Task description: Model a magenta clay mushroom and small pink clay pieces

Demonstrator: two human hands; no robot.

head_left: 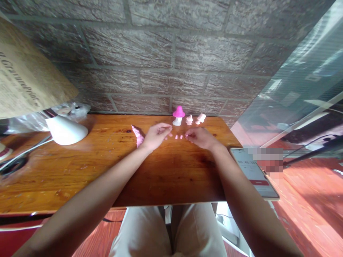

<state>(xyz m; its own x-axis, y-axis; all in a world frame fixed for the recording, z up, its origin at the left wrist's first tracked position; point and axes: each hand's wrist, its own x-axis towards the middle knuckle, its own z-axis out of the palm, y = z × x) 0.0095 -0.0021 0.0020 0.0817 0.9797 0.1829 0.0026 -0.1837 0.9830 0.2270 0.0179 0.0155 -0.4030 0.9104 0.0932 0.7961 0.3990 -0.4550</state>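
My left hand (157,135) is over the wooden table, thumb and index finger brought together; anything between them is too small to make out. Small pink pieces (166,137) lie just under its fingers. My right hand (200,137) pinches a small pink clay piece (187,135) at its fingertips, low over the tabletop. Between the hands, two little pink lumps (178,137) rest side by side. Behind them stands a mushroom figure (179,115) with a bright pink cap and white stem. A ridged pink clay strip (137,135) lies left of my left hand.
Two small pale pink figures (189,120) (200,118) stand right of the mushroom, near the brick wall (155,50). A lamp with a white base (66,129) and paper-like shade (29,75) is at left. A phone (254,175) showing a timer lies beside my right forearm.
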